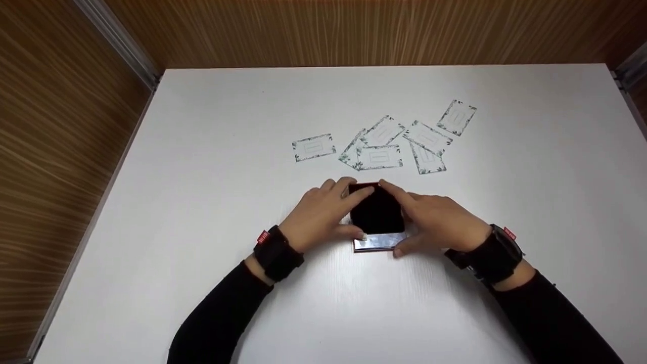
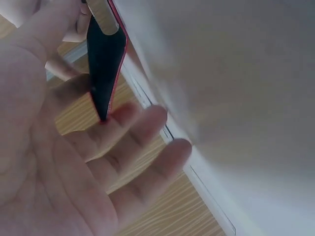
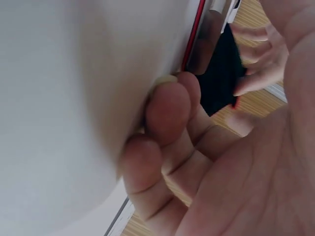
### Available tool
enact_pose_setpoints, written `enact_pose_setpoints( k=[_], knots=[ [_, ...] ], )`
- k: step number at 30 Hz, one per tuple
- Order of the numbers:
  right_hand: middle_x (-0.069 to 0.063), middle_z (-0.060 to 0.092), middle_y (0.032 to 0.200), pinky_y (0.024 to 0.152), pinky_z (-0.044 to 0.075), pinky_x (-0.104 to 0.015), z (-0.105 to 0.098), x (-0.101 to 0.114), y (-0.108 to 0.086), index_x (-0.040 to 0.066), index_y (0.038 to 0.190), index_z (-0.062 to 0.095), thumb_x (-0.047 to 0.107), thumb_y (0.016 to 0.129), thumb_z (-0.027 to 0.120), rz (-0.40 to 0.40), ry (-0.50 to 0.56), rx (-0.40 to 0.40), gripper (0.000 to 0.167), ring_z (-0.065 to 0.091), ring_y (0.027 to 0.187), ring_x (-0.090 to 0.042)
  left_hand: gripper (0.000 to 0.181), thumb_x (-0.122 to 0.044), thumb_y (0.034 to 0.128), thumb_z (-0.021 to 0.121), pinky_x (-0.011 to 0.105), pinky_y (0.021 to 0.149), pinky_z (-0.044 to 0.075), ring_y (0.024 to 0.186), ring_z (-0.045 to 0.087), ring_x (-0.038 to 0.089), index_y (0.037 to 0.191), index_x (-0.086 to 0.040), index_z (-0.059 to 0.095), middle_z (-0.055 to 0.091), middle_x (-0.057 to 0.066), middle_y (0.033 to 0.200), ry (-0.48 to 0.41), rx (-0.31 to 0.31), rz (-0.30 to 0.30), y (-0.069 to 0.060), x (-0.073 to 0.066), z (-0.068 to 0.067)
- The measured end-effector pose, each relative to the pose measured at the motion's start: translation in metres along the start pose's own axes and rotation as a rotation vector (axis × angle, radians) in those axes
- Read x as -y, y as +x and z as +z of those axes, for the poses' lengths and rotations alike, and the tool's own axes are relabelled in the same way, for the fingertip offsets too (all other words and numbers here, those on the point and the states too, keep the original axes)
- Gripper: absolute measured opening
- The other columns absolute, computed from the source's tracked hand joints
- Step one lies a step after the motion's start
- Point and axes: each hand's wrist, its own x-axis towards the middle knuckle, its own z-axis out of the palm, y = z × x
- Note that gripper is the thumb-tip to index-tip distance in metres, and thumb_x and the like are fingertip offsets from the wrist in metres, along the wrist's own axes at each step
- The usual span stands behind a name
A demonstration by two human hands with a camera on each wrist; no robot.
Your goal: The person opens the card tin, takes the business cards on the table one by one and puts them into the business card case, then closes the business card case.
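Observation:
A flat black card case (image 1: 378, 212) with red edges and a shiny silver strip (image 1: 381, 241) lies on the white table between both hands. My left hand (image 1: 321, 215) holds its left side, index finger over the black face and thumb at the strip. At the opposite side, my right hand (image 1: 447, 220) grips the case, its index finger at the far right corner and thumb by the near right corner. The left wrist view shows the case (image 2: 106, 64) edge-on, the other left fingers spread beside it. Curled right fingers (image 3: 167, 113) partly hide the case (image 3: 221, 73) in the right wrist view.
Several white cards with green leaf borders lie beyond the hands, some overlapping, such as the left card (image 1: 314, 147) and the far right card (image 1: 457, 118). Wood-grain panels (image 1: 354, 33) stand along the back and left of the white table (image 1: 212, 151).

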Motion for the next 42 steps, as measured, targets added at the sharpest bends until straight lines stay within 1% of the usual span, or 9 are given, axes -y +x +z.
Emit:
enact_pose_setpoints(
  k=[4,8,13,19,25,29,34,37,42],
  knots=[
    [0.003,0.063,0.104,0.083,0.051,-0.042,0.0,0.002,0.0,0.025,0.16,0.022,0.062,0.064,0.086,0.015,-0.033,0.021,0.121,0.059,0.085,-0.017,0.084,-0.063,0.0829,0.069,0.046,0.09,0.051,0.123,0.05,0.028,0.151,-0.02,0.045,0.036,0.008,0.156,0.034,0.036,-0.018,0.0,0.0,-0.001],
    [0.007,0.056,0.095,0.073,0.048,-0.035,0.001,0.002,0.0,0.018,0.157,0.032,0.062,0.063,0.086,0.007,-0.067,0.015,0.117,0.052,0.075,-0.015,0.083,-0.067,0.0835,0.065,0.046,0.093,0.051,0.126,0.048,0.028,0.147,-0.015,0.051,0.031,0.007,0.16,0.049,0.07,-0.045,0.0,0.0,-0.002],
    [0.007,0.056,0.095,0.071,0.046,-0.033,0.001,0.003,0.001,0.015,0.155,0.038,0.065,0.065,0.084,0.001,-0.091,0.021,0.112,0.051,0.073,-0.014,0.086,-0.07,0.0837,0.062,0.047,0.096,0.049,0.128,0.046,0.029,0.147,-0.013,0.05,0.032,0.006,0.159,0.048,0.107,-0.055,-0.001,0.002,-0.005],
    [0.009,0.056,0.092,0.069,0.046,-0.033,-0.003,0.003,0.0,0.015,0.154,0.041,0.069,0.065,0.081,0.022,-0.109,0.028,0.111,0.051,0.07,-0.013,0.088,-0.068,0.0824,0.066,0.048,0.103,0.043,0.132,0.042,0.029,0.149,-0.013,0.048,0.032,0.002,0.162,0.004,0.132,-0.053,-0.001,0.004,-0.005],
    [0.01,0.058,0.093,0.071,0.047,-0.034,-0.005,0.003,-0.001,0.016,0.153,0.043,0.069,0.063,0.082,0.05,-0.103,0.035,0.111,0.052,0.072,-0.012,0.089,-0.067,0.0812,0.069,0.046,0.106,0.04,0.135,0.039,0.025,0.151,-0.017,0.046,0.033,-0.003,0.162,-0.019,0.15,-0.056,-0.001,0.006,-0.004],
    [0.009,0.059,0.094,0.072,0.048,-0.036,-0.007,0.002,0.0,0.016,0.152,0.043,0.07,0.065,0.08,0.041,-0.089,0.051,0.11,0.054,0.074,-0.013,0.092,-0.07,0.0813,0.066,0.048,0.109,0.037,0.14,0.035,0.029,0.152,-0.016,0.044,0.03,-0.003,0.163,-0.02,0.169,-0.07,-0.001,0.004,-0.002],
    [0.004,0.057,0.091,0.069,0.046,-0.033,-0.019,-0.012,0.005,0.018,0.147,0.051,0.064,0.074,0.078,0.026,-0.026,0.07,0.09,0.052,0.078,-0.014,0.09,-0.071,0.0844,0.06,0.051,0.108,0.037,0.142,0.033,0.032,0.152,-0.015,0.043,0.028,-0.001,0.164,0.0,0.191,-0.092,0.002,-0.001,-0.001],
    [0.003,0.058,0.089,0.07,0.045,-0.033,-0.028,-0.028,0.009,0.02,0.142,0.056,0.054,0.081,0.077,0.036,0.001,0.029,0.073,0.052,0.079,-0.014,0.089,-0.072,0.0852,0.059,0.051,0.109,0.037,0.142,0.033,0.032,0.153,-0.016,0.043,0.027,-0.001,0.164,0.012,0.204,-0.103,0.003,-0.002,-0.001],
    [-0.002,0.064,0.101,0.078,0.05,-0.04,-0.04,-0.053,0.012,0.016,0.135,0.062,0.039,0.089,0.074,0.053,0.017,-0.128,0.052,0.058,0.089,-0.017,0.09,-0.071,0.0851,0.06,0.05,0.111,0.034,0.144,0.031,0.032,0.154,-0.016,0.041,0.025,-0.002,0.164,-0.01,0.217,-0.114,0.002,-0.001,-0.003]
  ],
)
